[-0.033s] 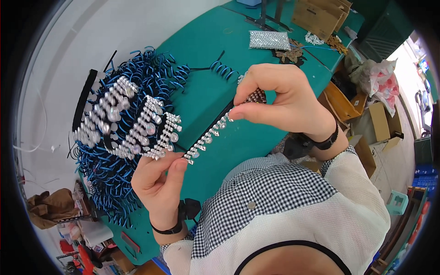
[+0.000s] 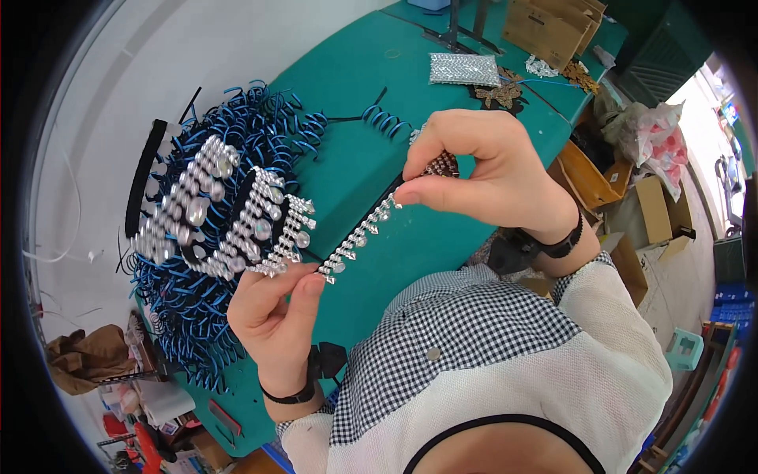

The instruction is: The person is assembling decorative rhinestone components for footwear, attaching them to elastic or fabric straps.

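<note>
A rhinestone trim on a black band, with small dangling drops, is stretched on a slant between my two hands. At its lower end my left hand pinches it between thumb and fingers. My right hand grips its upper end, and a dark beaded piece shows between those fingers. Beyond my left hand, loops of silvery rhinestone trim with round clear stones hang over a heap of curly blue-and-black strands.
The green table holds a silvery packet, a gold-and-dark appliqué and a cardboard box at the back. Red-handled tweezers or scissors lie near its left front edge. More cartons stand on the floor at right.
The trim loops beyond my left hand have shifted slightly. Both hands hold nearly the same places and grips.
</note>
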Tool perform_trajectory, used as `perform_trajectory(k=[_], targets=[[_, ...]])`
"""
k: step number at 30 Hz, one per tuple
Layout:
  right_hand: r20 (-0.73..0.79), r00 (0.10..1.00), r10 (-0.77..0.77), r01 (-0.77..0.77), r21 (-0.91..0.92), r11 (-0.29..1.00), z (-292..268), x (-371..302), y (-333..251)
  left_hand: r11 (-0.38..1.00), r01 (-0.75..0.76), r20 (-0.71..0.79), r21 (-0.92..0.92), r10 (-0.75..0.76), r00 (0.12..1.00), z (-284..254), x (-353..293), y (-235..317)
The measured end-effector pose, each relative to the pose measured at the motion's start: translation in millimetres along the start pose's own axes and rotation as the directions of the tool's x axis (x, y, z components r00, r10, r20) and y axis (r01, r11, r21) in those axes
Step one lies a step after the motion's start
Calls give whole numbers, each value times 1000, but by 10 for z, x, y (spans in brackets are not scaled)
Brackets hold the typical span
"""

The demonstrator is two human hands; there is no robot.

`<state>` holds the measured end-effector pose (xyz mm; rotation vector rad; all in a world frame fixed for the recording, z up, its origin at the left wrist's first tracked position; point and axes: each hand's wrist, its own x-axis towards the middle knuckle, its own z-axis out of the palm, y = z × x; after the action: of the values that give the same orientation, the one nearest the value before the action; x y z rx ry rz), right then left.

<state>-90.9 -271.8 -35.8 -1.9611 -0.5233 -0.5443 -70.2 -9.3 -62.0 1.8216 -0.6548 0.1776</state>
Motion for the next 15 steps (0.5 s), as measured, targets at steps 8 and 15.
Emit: perform_trajectory(k=[8,15], targets=[[-24,997,77,-76,23,997,-24,-35,0,998,-59,-37,-5,59,998,81,37,33],[-52,998,38,-36,40,999,-17,-17,54,992,-80,14,96,79,997,52,23,24]])
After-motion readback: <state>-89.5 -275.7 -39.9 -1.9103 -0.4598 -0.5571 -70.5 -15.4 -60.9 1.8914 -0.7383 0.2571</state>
